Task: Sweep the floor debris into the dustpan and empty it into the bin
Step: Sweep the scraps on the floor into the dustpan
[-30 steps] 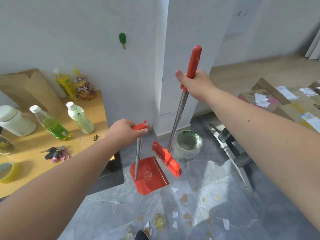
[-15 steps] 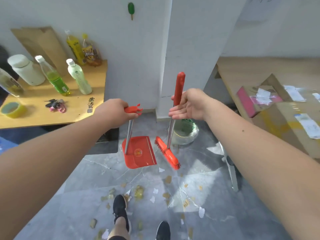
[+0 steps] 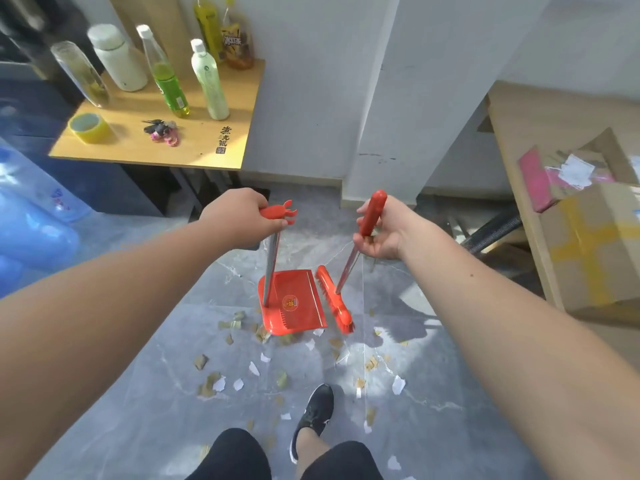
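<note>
My fingers are clenched: left hand (image 3: 239,216) around the dustpan's handle, right hand (image 3: 382,230) around the broom's red grip. Below lies the grey floor (image 3: 433,393), then the dustpan (image 3: 298,306), the broom (image 3: 334,299) just beside it, and paper scraps (image 3: 259,365) scattered near my shoe (image 3: 313,415).

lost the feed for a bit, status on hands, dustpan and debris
Left hand shut on dustpan handle, right hand shut on broom. Debris unswept on floor. Shoe among scraps.
</note>
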A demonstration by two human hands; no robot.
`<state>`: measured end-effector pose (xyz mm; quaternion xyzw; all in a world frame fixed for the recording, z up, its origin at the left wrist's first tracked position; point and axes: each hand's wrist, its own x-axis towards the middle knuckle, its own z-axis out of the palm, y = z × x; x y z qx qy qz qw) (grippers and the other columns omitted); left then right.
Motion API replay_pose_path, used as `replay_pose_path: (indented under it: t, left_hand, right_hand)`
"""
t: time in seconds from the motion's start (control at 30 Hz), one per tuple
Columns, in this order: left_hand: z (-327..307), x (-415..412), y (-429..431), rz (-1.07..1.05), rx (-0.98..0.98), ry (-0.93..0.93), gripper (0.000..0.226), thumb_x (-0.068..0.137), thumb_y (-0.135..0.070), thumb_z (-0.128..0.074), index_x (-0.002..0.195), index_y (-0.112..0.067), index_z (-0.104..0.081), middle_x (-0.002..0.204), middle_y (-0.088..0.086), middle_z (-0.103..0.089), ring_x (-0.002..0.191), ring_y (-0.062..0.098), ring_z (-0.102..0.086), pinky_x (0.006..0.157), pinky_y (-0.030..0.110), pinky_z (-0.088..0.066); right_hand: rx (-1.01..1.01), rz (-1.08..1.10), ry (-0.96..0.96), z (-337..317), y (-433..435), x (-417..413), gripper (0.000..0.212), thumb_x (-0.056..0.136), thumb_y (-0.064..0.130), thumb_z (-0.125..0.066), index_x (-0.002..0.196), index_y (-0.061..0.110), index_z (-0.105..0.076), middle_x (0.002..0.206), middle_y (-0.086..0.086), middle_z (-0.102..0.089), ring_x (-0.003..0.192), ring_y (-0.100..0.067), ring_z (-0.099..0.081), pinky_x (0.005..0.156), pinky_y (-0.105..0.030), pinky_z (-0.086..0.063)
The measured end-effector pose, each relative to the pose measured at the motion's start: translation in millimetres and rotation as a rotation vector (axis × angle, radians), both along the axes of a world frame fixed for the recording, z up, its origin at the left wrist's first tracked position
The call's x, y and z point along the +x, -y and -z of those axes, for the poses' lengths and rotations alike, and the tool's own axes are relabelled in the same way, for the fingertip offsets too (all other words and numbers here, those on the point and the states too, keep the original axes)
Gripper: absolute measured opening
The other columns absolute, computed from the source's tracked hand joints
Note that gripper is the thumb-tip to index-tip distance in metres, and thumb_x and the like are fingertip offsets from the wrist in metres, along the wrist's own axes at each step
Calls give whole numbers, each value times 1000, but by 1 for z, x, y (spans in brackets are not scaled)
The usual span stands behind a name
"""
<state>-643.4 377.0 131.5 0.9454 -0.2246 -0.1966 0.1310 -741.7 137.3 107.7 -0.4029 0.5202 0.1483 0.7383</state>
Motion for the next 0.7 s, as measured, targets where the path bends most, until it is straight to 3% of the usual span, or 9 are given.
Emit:
replay_pose_path:
  t: [0.23, 0.37, 0.4, 0.47, 0.5, 0.6, 0.7]
  left_hand:
    - [36, -51, -66, -3, 51, 24, 49, 88, -65, -57, 76, -18, -61, 68, 4, -63, 61, 20, -62, 52, 30, -45]
    - [56, -87, -103, 69, 61, 43, 48, 90, -64, -53, 78, -18, -59, 71, 2, -63, 62, 19, -61, 52, 30, -45]
    - [62, -95, -112, 82, 51, 42, 47, 90, -64, -53, 78, -19, -58, 71, 1, -62, 62, 19, -61, 54, 31, -49]
    - [72, -110, -126, 109, 46, 45, 47, 90, -65, -53, 77, -20, -57, 70, 0, -61, 61, 20, -61, 60, 35, -55]
    - [76, -118, -132, 125, 52, 49, 47, 90, -65, -53, 77, -20, -57, 70, 0, -61, 62, 20, -61, 61, 36, -56]
    - [88, -135, -144, 180, 67, 75, 46, 90, -65, -51, 74, -22, -55, 69, -1, -59, 63, 20, -59, 60, 32, -51]
    - [94, -151, -151, 221, 67, 88, 45, 91, -64, -51, 74, -22, -54, 70, -2, -59, 63, 19, -56, 58, 31, -47]
  right_hand:
    - [0, 27, 13, 26, -67, -60, 11, 92, 11, -52, 82, 6, -53, 77, -10, -48, 53, -19, -50, 37, -21, -51]
    - [132, -11, -11, 34, -112, -103, 15, 105, 2, -32, 108, -9, -43, 38, -11, -48, 45, -18, -56, 51, -23, -56]
    - [141, -39, -48, 38, -123, -113, 18, 107, 2, -28, 116, -10, -39, 40, -13, -49, 43, -16, -55, 52, -23, -56]
    - [76, -77, -127, 49, -143, -128, 23, 108, 2, -26, 125, -4, -41, 57, -16, -53, 42, -12, -47, 40, -23, -53]
    - [45, -86, -161, 55, -151, -136, 23, 108, 2, -26, 124, -2, -43, 60, -15, -55, 38, -11, -43, 34, -20, -48]
    - [5, -113, -220, 64, -172, -164, 19, 107, 0, -25, 105, -3, -44, 44, -17, -57, 23, -10, -40, 32, -12, -36]
    - [-4, -88, -224, 70, -186, -190, 19, 106, 0, -34, 90, 1, -44, 38, -13, -52, 24, -7, -36, 37, -11, -32]
